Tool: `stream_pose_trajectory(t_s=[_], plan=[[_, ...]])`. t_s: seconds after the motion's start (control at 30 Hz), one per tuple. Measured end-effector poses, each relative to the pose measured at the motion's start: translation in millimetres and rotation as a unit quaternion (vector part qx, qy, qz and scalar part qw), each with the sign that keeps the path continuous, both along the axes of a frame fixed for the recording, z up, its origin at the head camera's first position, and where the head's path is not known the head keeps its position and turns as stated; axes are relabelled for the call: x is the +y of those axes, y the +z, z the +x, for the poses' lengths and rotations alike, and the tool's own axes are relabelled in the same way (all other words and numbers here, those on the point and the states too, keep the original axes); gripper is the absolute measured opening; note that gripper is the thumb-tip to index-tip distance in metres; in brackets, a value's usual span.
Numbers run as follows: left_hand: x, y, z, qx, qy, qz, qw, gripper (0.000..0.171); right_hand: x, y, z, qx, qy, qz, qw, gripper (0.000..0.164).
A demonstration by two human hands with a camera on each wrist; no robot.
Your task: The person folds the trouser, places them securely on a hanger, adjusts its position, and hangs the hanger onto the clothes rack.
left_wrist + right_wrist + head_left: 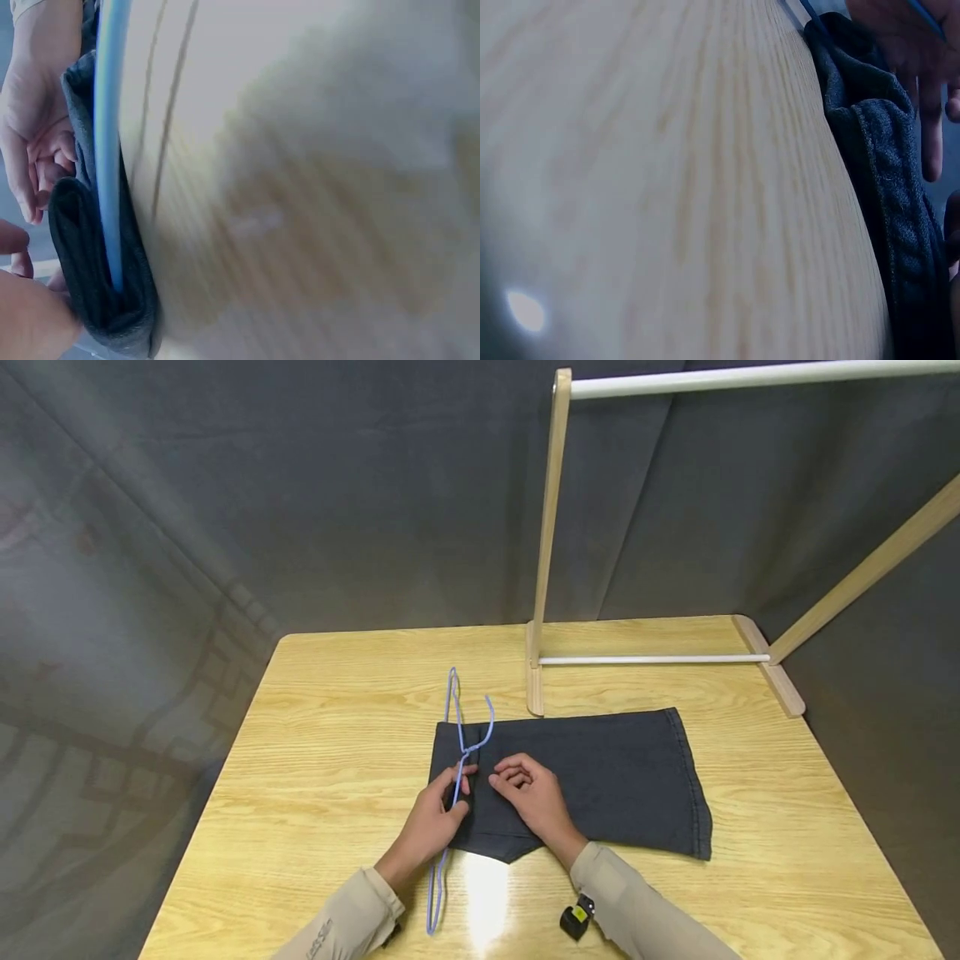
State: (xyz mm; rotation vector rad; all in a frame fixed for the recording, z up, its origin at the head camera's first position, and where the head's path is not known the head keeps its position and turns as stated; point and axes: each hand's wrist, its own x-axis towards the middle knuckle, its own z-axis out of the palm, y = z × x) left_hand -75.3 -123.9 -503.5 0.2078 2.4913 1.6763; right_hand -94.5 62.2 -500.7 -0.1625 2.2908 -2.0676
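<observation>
A pair of dark pants (600,777) lies folded on the table, its stitched hem to the right. A light-blue wire hanger (464,750) crosses the left end, its hook curving to the right. In the left wrist view, the hanger's wire (109,150) runs down into a fold of the cloth. My left hand (433,817) is at the hanger, the wire passing between thumb and fingers; one finger stretches straight in the right wrist view. My right hand (534,793) rests over the pants with loosely curled fingers, nothing visible in it.
A wooden rack (551,527) with white rods stands at the back right, one foot (534,693) close behind the pants. The wooden table (337,735) has grey curtains (375,510) behind and beside it. A black wrist device (576,920) sits by the right cuff.
</observation>
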Motion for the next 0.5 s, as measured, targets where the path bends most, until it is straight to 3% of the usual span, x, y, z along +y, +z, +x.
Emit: stream_pose_trajectory(t_s=[0.13,0.27,0.5], plan=[[0.7,-0.3,2.9,0.009,-0.007,0.013,0.9999,0.013,-1.2,7.2,2.5,0.008,-0.007,0.010,1.000,0.016],[2.8,1.0,6.2,0.021,-0.007,-0.003,0.9998,0.004,-1.4,7.3,1.5,-0.010,-0.017,0.007,1.000,0.012],[-3.5,7.1,14.7,0.019,0.027,0.007,0.9994,0.020,-1.2,-20.6,-7.0,-0.026,-0.029,-0.001,0.999,0.010]])
